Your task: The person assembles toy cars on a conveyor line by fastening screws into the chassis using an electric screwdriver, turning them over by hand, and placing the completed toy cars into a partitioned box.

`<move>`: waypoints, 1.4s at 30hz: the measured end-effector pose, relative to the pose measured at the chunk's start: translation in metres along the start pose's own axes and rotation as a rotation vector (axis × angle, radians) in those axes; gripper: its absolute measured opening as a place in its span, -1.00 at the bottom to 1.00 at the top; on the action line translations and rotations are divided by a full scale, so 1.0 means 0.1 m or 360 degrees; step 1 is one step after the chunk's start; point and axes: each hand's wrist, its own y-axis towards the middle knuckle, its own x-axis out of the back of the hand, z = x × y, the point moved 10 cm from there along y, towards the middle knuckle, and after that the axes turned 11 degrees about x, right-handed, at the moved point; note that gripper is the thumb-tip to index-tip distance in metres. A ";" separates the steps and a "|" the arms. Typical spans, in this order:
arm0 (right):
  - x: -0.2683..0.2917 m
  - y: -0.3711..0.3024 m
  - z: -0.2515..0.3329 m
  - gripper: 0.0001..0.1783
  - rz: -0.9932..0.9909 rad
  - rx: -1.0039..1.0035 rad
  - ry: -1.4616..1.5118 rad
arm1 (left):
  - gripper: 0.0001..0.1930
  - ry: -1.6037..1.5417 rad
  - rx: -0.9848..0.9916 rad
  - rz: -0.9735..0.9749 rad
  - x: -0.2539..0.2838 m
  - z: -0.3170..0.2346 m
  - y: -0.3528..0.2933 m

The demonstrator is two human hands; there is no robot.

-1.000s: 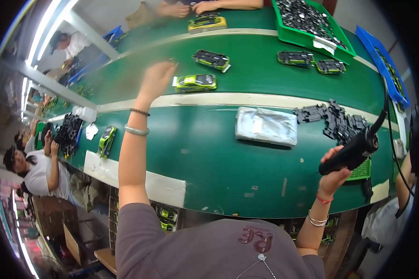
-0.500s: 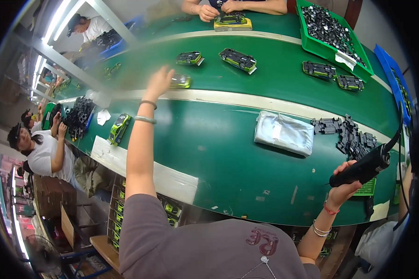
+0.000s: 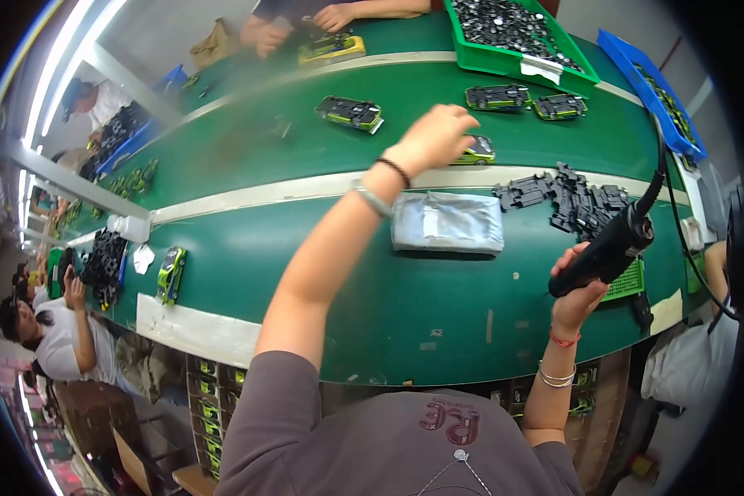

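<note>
My left hand (image 3: 434, 136) reaches far across the green belt (image 3: 306, 149), its fingers curled over one end of a green toy car (image 3: 479, 150). My right hand (image 3: 577, 296) hangs near the belt's front edge, gripping a black electric screwdriver (image 3: 608, 248) whose cable runs up to the right. A flat grey plastic bag (image 3: 446, 223) lies between the two hands. A pile of black car chassis parts (image 3: 570, 198) lies just beyond the screwdriver.
More toy cars (image 3: 351, 112) (image 3: 496, 97) (image 3: 171, 273) sit on the belt. A green bin of small dark parts (image 3: 512, 33) and a blue bin (image 3: 653, 91) stand at the far right. Another person's hands (image 3: 331, 16) work opposite; a person (image 3: 50, 331) sits at the left.
My left hand closed on the green car and moved it to the right, toward the bag. The right hand and screwdriver stayed roughly in place.
</note>
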 end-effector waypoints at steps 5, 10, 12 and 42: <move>-0.03 0.01 0.02 -0.08 -0.0036 0.0018 0.0022 | -0.64 0.0149 0.0113 0.0375 -0.72 -0.28 0.17; 0.04 0.01 -0.03 -0.09 -0.0068 -0.0015 0.0080 | -0.69 0.0673 0.0347 0.0593 -0.02 0.38 -0.38; 0.01 0.01 0.01 -0.05 -0.0081 -0.0009 0.0001 | -0.68 0.0897 0.0547 0.0426 0.75 0.91 -0.84; 0.02 -0.18 0.01 0.06 -0.0055 -0.0061 0.0227 | -0.45 -0.3086 0.1218 -0.0296 0.66 -0.35 -2.55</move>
